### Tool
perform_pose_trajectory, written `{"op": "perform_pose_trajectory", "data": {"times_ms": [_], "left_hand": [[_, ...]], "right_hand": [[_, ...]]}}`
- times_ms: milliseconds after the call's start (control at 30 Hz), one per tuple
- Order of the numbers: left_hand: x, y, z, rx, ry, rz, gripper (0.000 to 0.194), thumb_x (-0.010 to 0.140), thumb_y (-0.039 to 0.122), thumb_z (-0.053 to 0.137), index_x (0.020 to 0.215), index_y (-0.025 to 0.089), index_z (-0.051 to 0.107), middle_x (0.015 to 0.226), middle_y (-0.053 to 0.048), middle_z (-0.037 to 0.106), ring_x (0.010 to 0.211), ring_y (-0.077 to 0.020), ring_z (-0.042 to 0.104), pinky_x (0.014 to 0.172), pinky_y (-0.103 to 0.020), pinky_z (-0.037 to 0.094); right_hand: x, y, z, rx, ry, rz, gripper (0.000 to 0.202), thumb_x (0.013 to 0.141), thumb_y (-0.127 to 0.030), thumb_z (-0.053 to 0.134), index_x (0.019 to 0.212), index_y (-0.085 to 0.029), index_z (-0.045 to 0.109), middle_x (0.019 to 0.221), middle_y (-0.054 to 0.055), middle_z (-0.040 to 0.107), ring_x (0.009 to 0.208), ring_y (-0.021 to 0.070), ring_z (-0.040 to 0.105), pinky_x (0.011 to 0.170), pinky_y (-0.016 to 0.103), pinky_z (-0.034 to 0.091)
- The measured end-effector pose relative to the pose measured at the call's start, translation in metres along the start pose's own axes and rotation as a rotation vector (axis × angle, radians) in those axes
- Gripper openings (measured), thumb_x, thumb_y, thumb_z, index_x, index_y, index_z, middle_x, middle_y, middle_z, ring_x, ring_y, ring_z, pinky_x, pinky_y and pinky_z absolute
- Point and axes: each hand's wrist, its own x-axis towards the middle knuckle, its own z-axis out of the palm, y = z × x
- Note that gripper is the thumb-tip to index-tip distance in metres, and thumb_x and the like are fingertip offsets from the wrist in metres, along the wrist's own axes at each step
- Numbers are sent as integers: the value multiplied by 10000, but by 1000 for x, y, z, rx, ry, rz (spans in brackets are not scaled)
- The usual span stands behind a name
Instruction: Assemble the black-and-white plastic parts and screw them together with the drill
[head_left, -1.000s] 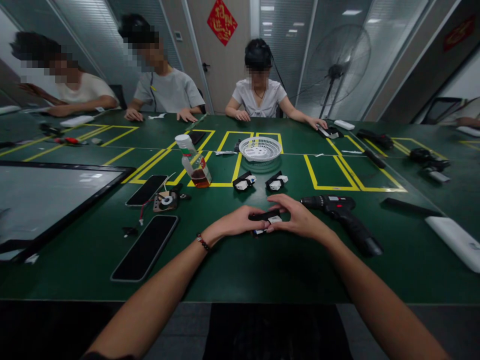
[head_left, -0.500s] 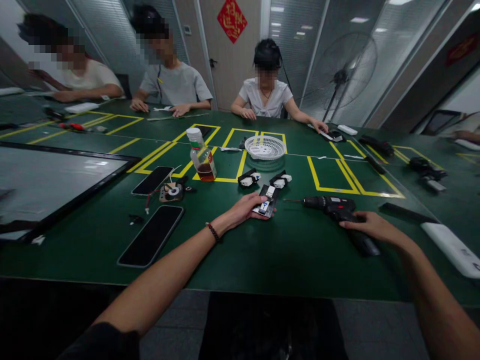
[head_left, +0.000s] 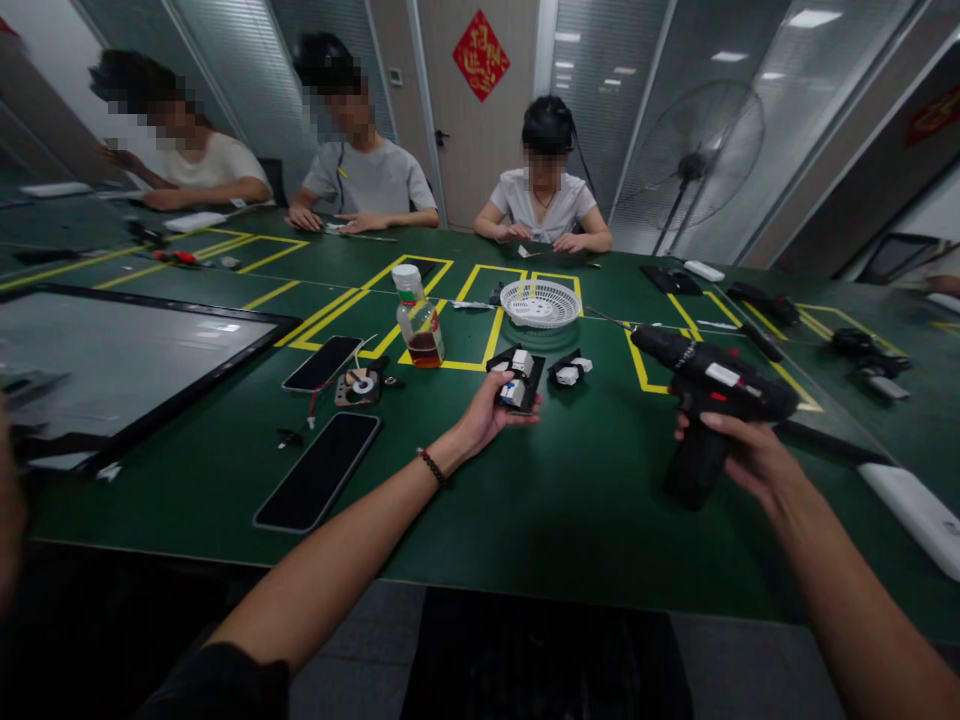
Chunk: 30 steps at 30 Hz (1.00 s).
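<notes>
Clearly, the right hand (head_left: 759, 462) holds a drill (head_left: 726, 388); the bottle (head_left: 415, 315) contains brown liquid (head_left: 426, 350).

Single view, head cam. It's sitting at the wearer's head, above the near side of the desk (head_left: 585, 520), and facing forward and down across it. Desk is filling the mid frame, near edge running across the lower part and sloping down to the right. Lap (head_left: 547, 650) is showing at bottom centre. Left hand (head_left: 495, 405) is sitting around mid frame, right hand (head_left: 742, 445) right of centre; both are at close range, forearms coming in from the lower corners. Door (head_left: 450, 60) is standing at top centre, farther off. Framing is looking wide, uprights leaning toward the sides.
</notes>
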Motion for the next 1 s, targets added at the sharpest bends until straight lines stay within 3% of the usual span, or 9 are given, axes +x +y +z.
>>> {"op": "perform_pose_trajectory", "data": {"times_ms": [67,167,367,533,767,1000], "left_hand": [[-1,7,1,0,32,47,502,910,486,515,1199,85,603,991,-166,722,801,-209,688,754,-380,617],[-2,17,0,67,99,103,482,900,489,559,1153,86,632,988,-159,720,802,-202,682,749,-372,620],[7,16,-11,239,209,143,496,852,468,672,1182,99,636,1084,-157,710,942,-250,697,823,-440,617],[10,7,-9,344,232,134,488,830,429,720,1199,118,647,1157,-155,692,982,-248,682,812,-413,624],[6,7,-3,416,241,183,464,817,411,738,1171,124,652,1103,-136,702,983,-244,673,801,-408,624],[7,8,-2,446,264,194,473,811,419,741,1183,141,648,1131,-122,700,971,-232,669,785,-380,623]], "right_hand": [[12,-4,19,104,-201,64,386,777,-342,717,1125,-180,686,799,59,699,668,198,627,692,359,570],[26,8,40,169,-303,112,350,848,-404,579,1000,-127,730,619,56,622,511,159,512,501,288,478],[27,38,37,129,-322,139,300,840,-350,549,951,-130,720,593,55,606,514,178,534,505,290,450],[20,36,33,108,-326,115,292,833,-335,541,908,-124,728,602,71,625,497,180,530,489,299,430],[8,30,39,99,-353,72,293,811,-311,547,907,-107,734,771,115,707,498,169,546,477,305,431],[9,25,40,77,-360,77,265,775,-309,587,885,-113,728,670,84,685,469,164,549,449,286,432]]}}
